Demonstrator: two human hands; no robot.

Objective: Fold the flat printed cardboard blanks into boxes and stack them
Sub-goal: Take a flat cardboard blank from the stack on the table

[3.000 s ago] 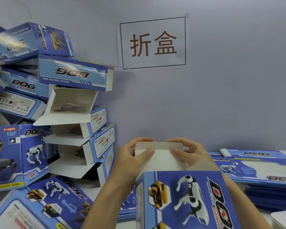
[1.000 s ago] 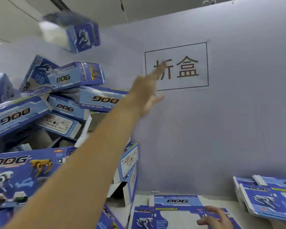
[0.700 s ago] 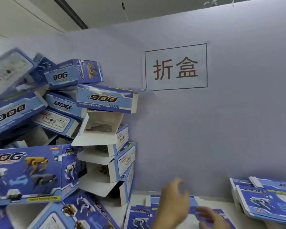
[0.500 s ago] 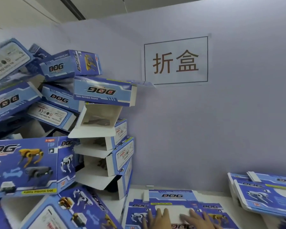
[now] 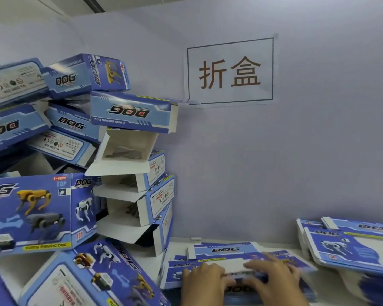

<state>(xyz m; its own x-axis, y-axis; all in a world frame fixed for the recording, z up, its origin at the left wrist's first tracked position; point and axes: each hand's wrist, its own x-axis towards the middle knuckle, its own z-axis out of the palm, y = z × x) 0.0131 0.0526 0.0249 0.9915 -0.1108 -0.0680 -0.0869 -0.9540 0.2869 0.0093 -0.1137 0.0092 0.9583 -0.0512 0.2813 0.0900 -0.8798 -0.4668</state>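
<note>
A stack of flat blue printed "DOG" blanks (image 5: pixel 226 250) lies on the table at the bottom centre. My left hand (image 5: pixel 202 281) and my right hand (image 5: pixel 274 277) sit side by side on the near edge of the top blank (image 5: pixel 237 265). Their fingers curl over that edge, which looks slightly lifted and blurred. A tall, untidy pile of folded boxes (image 5: pixel 128 111) fills the left side against the wall, some with open white flaps.
A second stack of flat blanks (image 5: pixel 349 250) lies at the right edge of the table. A folded box (image 5: pixel 86 279) lies close to my left forearm. A paper sign (image 5: pixel 230 71) hangs on the grey wall behind.
My left arm, stretched up toward the pile as a folded box flew onto it, has come down. Both hands moved onto the centre blanks and now grip the top one.
</note>
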